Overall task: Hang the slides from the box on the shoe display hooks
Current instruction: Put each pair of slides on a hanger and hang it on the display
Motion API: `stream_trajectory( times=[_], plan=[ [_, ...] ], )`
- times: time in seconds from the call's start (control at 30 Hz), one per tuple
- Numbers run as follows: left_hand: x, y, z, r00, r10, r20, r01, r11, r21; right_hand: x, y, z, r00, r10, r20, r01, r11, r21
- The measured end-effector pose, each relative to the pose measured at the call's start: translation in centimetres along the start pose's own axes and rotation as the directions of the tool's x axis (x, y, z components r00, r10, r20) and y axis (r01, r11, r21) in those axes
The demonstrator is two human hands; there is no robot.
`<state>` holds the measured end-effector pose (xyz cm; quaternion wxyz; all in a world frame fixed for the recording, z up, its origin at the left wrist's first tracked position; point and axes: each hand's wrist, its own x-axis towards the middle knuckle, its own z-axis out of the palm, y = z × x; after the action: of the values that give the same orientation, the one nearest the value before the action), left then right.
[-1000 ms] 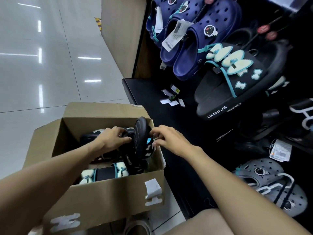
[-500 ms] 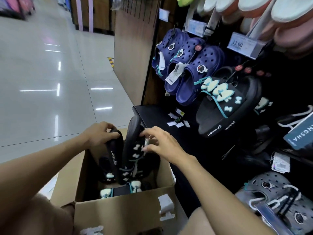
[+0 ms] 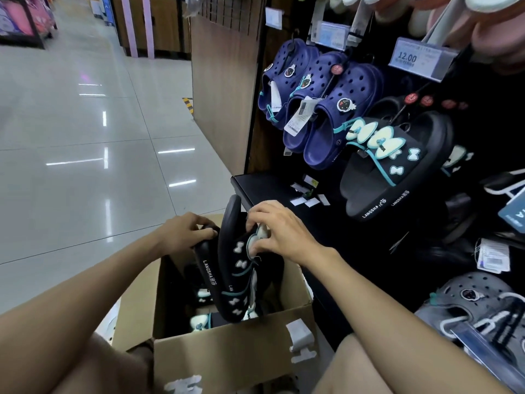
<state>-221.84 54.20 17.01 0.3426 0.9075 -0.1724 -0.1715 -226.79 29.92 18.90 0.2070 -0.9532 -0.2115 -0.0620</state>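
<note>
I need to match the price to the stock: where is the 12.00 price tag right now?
In the head view, the price tag sits upper right on the display, just above the hanging black slides and right of the blue clogs.

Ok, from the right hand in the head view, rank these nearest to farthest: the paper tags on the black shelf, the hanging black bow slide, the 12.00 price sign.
1. Paper tags, on the shelf just beyond the right hand.
2. Hanging black bow slide, up and to the right.
3. 12.00 price sign, top right, highest on the display.

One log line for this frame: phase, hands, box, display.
phase: lifting pair | left hand: grips slide heel | right hand: pinches bow strap | box: more slides inside | display: matching slides hung
</note>
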Motion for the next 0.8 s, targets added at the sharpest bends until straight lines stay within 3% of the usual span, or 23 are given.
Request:
stream_trajectory(
  times=[0.27, 0.43, 0.67, 0.8],
  plan=[
    [0.1, 0.2, -0.1, 1.0, -0.01, 0.029, 0.011, 0.999, -0.032, -0.5, -0.8, -0.5, 1.0, 0.029, 0.011, -0.03, 0.992, 0.125],
    [0.0, 0.5, -0.2, 1.0, -0.011, 0.006, 0.012, 0.997, -0.075, -0.6, 0.0, -0.8, 0.985, 0.165, -0.052, -0.155, 0.975, 0.16],
    [1.1, 0.9, 1.0, 0.998, 0.026, -0.05, -0.021, 0.995, 0.098, -1.1, 2.6, -1.0, 0.95, 0.299, -0.086, -0.275, 0.937, 0.215],
    [1.9, 1.0, 1.9, 0.996, 0.042, -0.077, -0.035, 0.995, 0.093, -1.1, 2.7, -1.4, 0.941, 0.305, -0.144, -0.264, 0.931, 0.251]
  ],
)
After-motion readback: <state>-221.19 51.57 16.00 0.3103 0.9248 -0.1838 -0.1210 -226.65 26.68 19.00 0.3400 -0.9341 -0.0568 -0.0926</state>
